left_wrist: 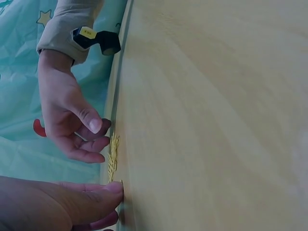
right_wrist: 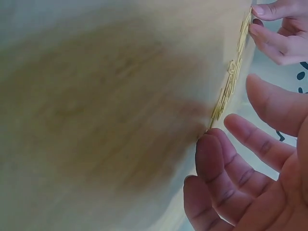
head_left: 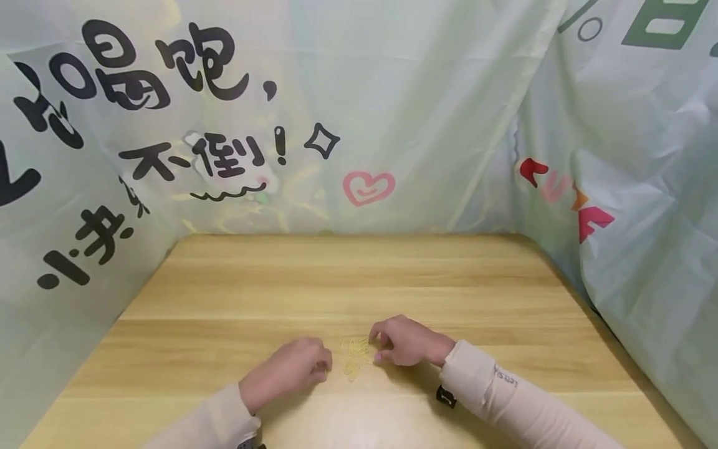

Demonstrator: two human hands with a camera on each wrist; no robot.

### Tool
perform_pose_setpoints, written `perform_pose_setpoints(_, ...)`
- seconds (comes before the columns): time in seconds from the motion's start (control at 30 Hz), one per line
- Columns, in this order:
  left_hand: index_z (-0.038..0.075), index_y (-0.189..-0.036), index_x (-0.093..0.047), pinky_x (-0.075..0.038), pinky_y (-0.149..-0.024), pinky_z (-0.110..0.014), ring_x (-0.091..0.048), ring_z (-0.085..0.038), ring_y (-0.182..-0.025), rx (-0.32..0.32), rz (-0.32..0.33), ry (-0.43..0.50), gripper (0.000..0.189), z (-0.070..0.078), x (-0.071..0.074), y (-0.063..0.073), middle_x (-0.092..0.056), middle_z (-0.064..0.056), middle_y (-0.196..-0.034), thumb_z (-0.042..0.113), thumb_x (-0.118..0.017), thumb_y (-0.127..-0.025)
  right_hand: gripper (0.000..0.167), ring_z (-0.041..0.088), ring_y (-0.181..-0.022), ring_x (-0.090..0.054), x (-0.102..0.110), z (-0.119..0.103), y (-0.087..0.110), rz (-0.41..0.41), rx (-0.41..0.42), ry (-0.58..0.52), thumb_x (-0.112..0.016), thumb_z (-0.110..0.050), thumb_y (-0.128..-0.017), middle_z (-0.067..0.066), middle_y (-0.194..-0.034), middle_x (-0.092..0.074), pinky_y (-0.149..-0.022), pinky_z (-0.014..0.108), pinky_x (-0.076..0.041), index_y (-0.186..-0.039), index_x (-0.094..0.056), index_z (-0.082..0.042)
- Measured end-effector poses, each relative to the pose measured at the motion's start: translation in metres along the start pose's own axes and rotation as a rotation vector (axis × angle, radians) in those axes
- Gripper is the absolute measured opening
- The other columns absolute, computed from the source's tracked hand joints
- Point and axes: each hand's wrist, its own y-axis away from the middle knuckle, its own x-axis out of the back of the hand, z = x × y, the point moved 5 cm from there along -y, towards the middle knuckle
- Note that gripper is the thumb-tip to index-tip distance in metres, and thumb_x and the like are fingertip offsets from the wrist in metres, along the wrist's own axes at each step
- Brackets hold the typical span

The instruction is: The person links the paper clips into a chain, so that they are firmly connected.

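A small heap of thin yellow wire loops, which look like paper clips, lies on the wooden table between the two hands. My left hand is at the heap's left edge, its thumb and forefinger pinching what looks like one paper clip; only a sliver shows past the fingertips. On the right side, my right hand rests its bent fingers by the heap. The thumb stands apart from the fingers, and nothing shows between them. In the right wrist view the clips form a low, loose strip.
The wooden table reaches back to a pale green cloth with black lettering and a pink heart. More cloth hangs along the left and right sides. Dark devices are strapped to the wrists under light sleeves.
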Motion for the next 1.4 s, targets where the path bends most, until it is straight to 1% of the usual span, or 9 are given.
perform_pose_setpoints(0.3, 0.012, -0.09, -0.072, -0.05, -0.065, -0.018, -0.057, -0.005, -0.073, 0.009, -0.012, 0.006, 0.015, 0.0041, 0.0026, -0.0016, -0.061, 0.005, -0.08, 0.008, -0.078, -0.078, 0.025, 0.004, -0.061, -0.052, 0.0017, -0.0062, -0.0032, -0.018, 0.022, 0.012, -0.075, -0.013, -0.085, -0.009, -0.068, -0.056, -0.061, 0.023, -0.048, -0.107, -0.066, -0.005)
perform_pose_setpoints(0.47, 0.013, -0.085, -0.072, -0.05, -0.066, -0.019, -0.055, -0.005, -0.073, -0.021, -0.011, -0.012, 0.011, 0.005, 0.0035, -0.0043, -0.061, 0.007, -0.078, 0.007, -0.078, -0.078, 0.019, 0.006, -0.064, -0.053, 0.0022, -0.0062, -0.0043, -0.011, -0.005, 0.051, -0.075, -0.007, -0.083, -0.008, -0.071, -0.056, -0.062, 0.024, -0.048, -0.101, -0.068, -0.008)
perform_pose_setpoints(0.6, 0.013, -0.081, -0.071, -0.049, -0.065, -0.018, -0.053, -0.005, -0.07, -0.029, -0.001, -0.046, 0.01, 0.0053, 0.0068, -0.0071, -0.059, 0.007, -0.076, 0.007, -0.078, -0.078, 0.015, 0.009, -0.07, -0.055, 0.0046, -0.0051, -0.0051, 0.011, -0.01, 0.092, -0.076, -0.004, -0.081, -0.006, -0.076, -0.059, -0.065, 0.026, -0.049, -0.092, -0.068, -0.011)
perform_pose_setpoints(0.73, 0.014, -0.078, -0.068, -0.048, -0.063, -0.017, -0.05, -0.004, -0.068, -0.001, -0.009, -0.078, 0.011, 0.0054, 0.0066, -0.0056, -0.054, 0.009, -0.074, 0.011, -0.078, -0.078, 0.015, 0.009, -0.071, -0.057, 0.0039, -0.0038, -0.0042, 0.014, 0.003, 0.091, -0.076, -0.003, -0.081, -0.008, -0.077, -0.061, -0.065, 0.025, -0.049, -0.082, -0.066, -0.014)
perform_pose_setpoints(0.87, 0.015, -0.075, -0.065, -0.046, -0.06, -0.017, -0.048, -0.004, -0.067, 0.038, -0.027, -0.075, 0.014, 0.0049, 0.0021, -0.0025, -0.05, 0.01, -0.074, 0.013, -0.079, -0.079, 0.021, 0.008, -0.072, -0.059, 0.0038, -0.0031, -0.0023, 0.016, 0.017, 0.098, -0.076, -0.001, -0.08, -0.011, -0.076, -0.062, -0.067, 0.025, -0.051, -0.075, -0.063, -0.017)
perform_pose_setpoints(1.03, 0.014, -0.075, -0.063, -0.046, -0.059, -0.019, -0.046, -0.005, -0.066, 0.072, -0.021, -0.098, 0.016, 0.0057, 0.0012, -0.003, -0.048, 0.01, -0.073, 0.012, -0.079, -0.078, 0.026, 0.007, -0.069, -0.058, 0.008, -0.0044, -0.0021, 0.027, 0.027, 0.122, -0.076, 0.002, -0.079, -0.008, -0.072, -0.062, -0.065, 0.025, -0.051, -0.069, -0.061, -0.016)
perform_pose_setpoints(1.13, 0.013, -0.074, -0.06, -0.045, -0.058, -0.019, -0.044, -0.006, -0.065, 0.094, -0.039, -0.113, 0.019, 0.0066, 0.0014, -0.0042, -0.046, 0.008, -0.073, 0.012, -0.078, -0.079, 0.027, 0.008, -0.067, -0.056, 0.0096, -0.0056, -0.0031, 0.025, 0.037, 0.123, -0.075, 0.004, -0.078, -0.007, -0.071, -0.062, -0.064, 0.026, -0.05, -0.068, -0.06, -0.016)
perform_pose_setpoints(1.3, 0.011, -0.074, -0.059, -0.047, -0.06, -0.021, -0.047, -0.009, -0.065, 0.135, -0.087, -0.109, 0.017, 0.0082, 0.0019, -0.0021, -0.048, 0.005, -0.074, 0.01, -0.075, -0.082, 0.026, 0.01, -0.076, -0.062, 0.0057, -0.0038, -0.0063, 0.024, 0.042, 0.116, -0.075, 0.004, -0.078, -0.009, -0.077, -0.064, -0.069, 0.026, -0.052, -0.07, -0.061, -0.017)
perform_pose_setpoints(1.4, 0.01, -0.076, -0.06, -0.048, -0.06, -0.022, -0.049, -0.01, -0.066, 0.14, -0.088, -0.12, 0.016, 0.0095, 0.0017, 0.0003, -0.049, 0.004, -0.075, 0.01, -0.074, -0.082, 0.027, 0.012, -0.081, -0.064, 0.0022, -0.0027, -0.0077, 0.022, 0.032, 0.11, -0.075, 0.005, -0.077, -0.009, -0.08, -0.066, -0.071, 0.026, -0.053, -0.07, -0.063, -0.018)
